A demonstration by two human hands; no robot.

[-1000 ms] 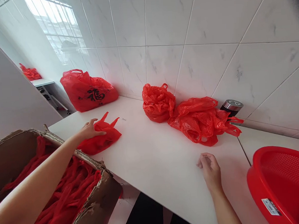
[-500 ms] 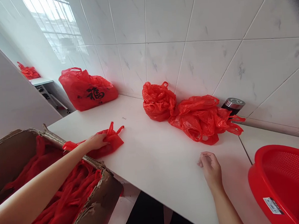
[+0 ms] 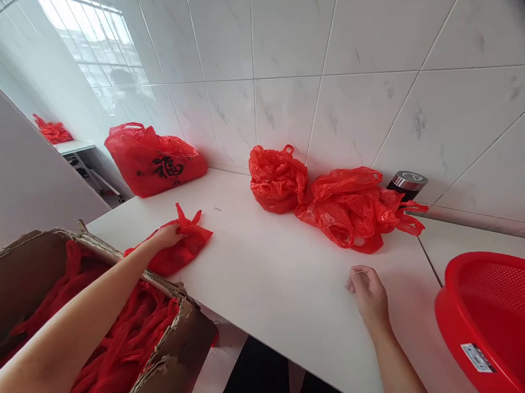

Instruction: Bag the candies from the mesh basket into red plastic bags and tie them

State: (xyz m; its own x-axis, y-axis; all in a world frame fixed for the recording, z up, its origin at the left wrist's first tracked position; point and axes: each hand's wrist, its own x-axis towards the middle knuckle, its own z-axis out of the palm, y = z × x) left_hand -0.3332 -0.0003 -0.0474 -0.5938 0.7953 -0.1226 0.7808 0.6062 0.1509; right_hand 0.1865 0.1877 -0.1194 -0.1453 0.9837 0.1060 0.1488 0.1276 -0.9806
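Note:
My left hand [image 3: 169, 235] reaches over the box rim to the left part of the white table [image 3: 268, 297]. Its fingers are closed on a thin red bag [image 3: 189, 243], whose two pointed handle ends stick up past the hand. Part of the bag lies hidden behind my forearm. On the right, my right hand [image 3: 369, 291] rests on its side on the table with the fingers loosely curled in, and I see nothing in it. Nearest to it, towards the wall, is a loose heap of red plastic bags [image 3: 352, 209].
A cardboard box [image 3: 186, 337] full of red bags [image 3: 116, 353] stands against the table's left front edge. Along the tiled wall are a full red bag [image 3: 154, 167] with black print, a bundled red bag [image 3: 277, 181] and a black flask [image 3: 406, 185]. A red basket [image 3: 456, 315] sits right.
My left hand has drawn slightly back with the red bag, and the bag's handle ends now stand higher and further left. My right hand has stayed in place.

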